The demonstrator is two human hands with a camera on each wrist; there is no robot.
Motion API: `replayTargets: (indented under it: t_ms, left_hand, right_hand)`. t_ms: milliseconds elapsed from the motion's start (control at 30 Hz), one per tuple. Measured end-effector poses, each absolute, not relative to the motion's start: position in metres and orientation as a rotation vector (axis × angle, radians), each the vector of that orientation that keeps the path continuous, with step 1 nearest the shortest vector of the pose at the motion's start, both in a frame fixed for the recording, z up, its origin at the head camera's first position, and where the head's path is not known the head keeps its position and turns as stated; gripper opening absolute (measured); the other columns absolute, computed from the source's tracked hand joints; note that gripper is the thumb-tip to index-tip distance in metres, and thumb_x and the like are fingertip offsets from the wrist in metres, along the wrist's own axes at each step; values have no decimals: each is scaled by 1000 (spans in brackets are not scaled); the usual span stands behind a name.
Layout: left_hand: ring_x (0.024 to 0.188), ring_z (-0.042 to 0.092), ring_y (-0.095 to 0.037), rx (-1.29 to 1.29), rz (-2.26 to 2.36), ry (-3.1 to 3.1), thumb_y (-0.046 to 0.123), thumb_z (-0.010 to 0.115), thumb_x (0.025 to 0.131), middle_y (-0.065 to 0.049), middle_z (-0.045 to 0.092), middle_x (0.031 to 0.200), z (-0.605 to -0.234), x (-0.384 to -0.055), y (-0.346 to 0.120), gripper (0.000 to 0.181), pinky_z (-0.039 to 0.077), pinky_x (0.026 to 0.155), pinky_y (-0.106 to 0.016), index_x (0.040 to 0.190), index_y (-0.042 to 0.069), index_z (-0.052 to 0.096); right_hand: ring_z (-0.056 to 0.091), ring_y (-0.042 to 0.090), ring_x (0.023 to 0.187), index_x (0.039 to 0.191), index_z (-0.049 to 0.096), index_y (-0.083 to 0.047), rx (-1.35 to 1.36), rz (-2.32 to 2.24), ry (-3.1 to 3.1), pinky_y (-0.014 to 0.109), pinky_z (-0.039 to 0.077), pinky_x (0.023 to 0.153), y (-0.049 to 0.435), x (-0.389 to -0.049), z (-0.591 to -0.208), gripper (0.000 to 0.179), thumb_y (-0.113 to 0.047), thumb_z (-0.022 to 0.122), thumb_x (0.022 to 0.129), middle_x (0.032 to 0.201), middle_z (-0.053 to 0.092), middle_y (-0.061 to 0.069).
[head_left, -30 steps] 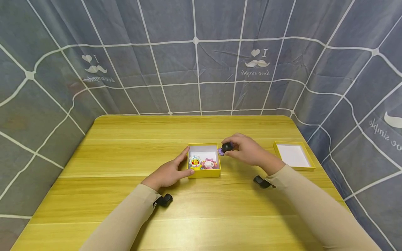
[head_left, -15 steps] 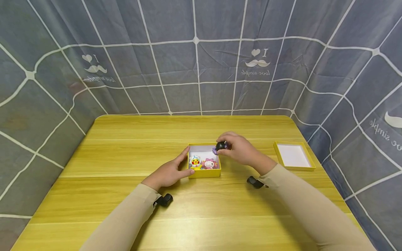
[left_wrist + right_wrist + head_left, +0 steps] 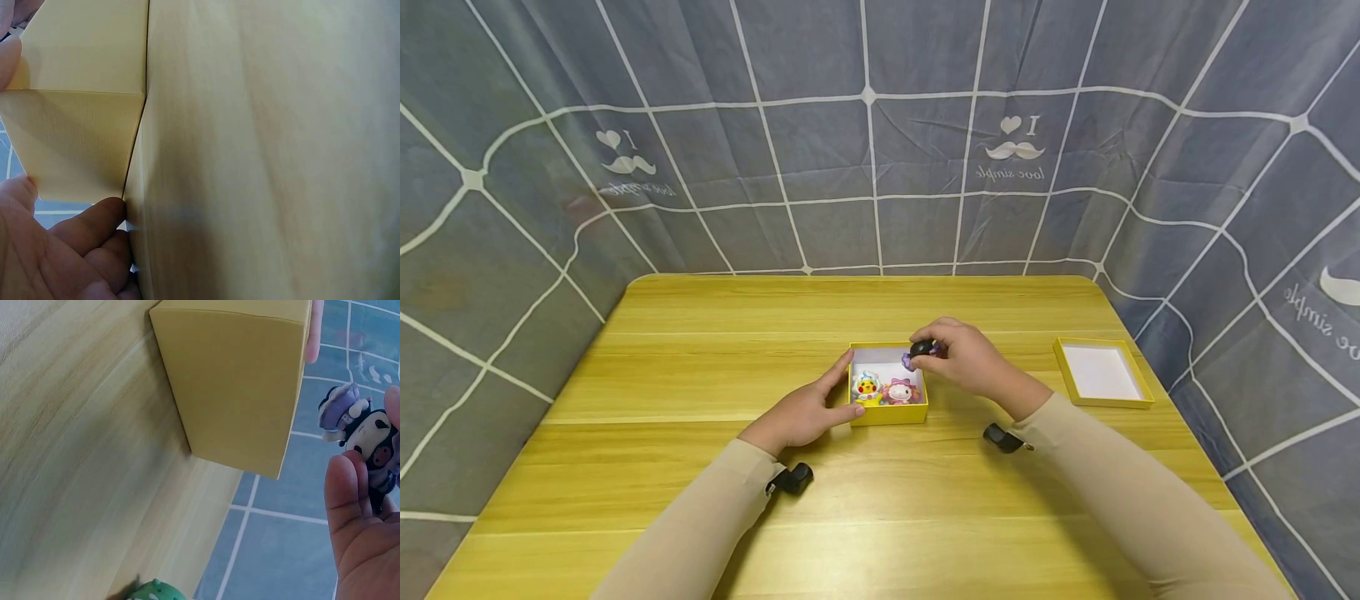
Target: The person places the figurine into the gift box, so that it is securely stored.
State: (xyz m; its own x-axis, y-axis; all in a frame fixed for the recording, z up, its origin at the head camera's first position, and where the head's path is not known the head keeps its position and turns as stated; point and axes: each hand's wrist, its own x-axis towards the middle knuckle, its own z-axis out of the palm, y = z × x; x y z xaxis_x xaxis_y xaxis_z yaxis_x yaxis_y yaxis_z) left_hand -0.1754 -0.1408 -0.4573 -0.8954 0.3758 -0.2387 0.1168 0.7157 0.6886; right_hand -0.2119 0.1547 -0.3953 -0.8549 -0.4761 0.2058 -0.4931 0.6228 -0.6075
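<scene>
A shallow yellow box (image 3: pixel 889 415) with a white inside sits mid-table. My left hand (image 3: pixel 801 414) holds it at its left end, thumb at the front wall and fingers round the far left corner. Inside lie a yellow figurine in a pale hood (image 3: pixel 867 386) and a pink figurine with a bow (image 3: pixel 901 392), side by side along the front. Over the box's right rim, my right hand (image 3: pixel 962 358) pinches a black and purple toy figurine (image 3: pixel 370 440) between thumb and fingers. Its white face shows in the right wrist view; the fingers hide part of it in the head view.
A yellow lid (image 3: pixel 1105 372) with a white inside lies at the right of the table. Something green and rounded (image 3: pixel 159 590) stands on the table at the bottom of the right wrist view, mostly cut off. A grey gridded curtain (image 3: pixel 820 150) surrounds the table.
My right hand has moved left with the black and purple figurine, from beside the box to over its right rim. The left hand and the box have stayed put.
</scene>
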Motion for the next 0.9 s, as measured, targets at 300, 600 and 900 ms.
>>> replayTargets:
  t_ms: [300, 600, 900]
  left_hand:
    - [156, 36, -42, 388, 986, 2570, 73, 63, 93, -8, 24, 175, -459, -176, -141, 98, 34, 124, -62, 167, 51, 2]
    - [155, 36, -42, 385, 986, 2569, 72, 64, 93, -9, 26, 174, -458, -176, -140, 98, 33, 124, -61, 167, 52, 2]
    - [156, 36, -43, 382, 994, 2562, 72, 64, 94, -8, 25, 175, -457, -175, -140, 97, 33, 124, -62, 167, 51, 3]
  right_hand:
    - [65, 20, 94, 129, 71, 0, 815, 1103, -2848, 27, 59, 81, 153, -212, -395, 40, -5, 82, 91, 121, 67, 16]
    - [62, 18, 85, 132, 62, -1, 768, 1203, -2877, 26, 55, 72, 150, -212, -395, 41, -9, 79, 95, 112, 71, 15]
    - [63, 19, 88, 127, 67, 0, 688, 1130, -2871, 27, 54, 74, 140, -213, -397, 39, -16, 81, 94, 112, 72, 13]
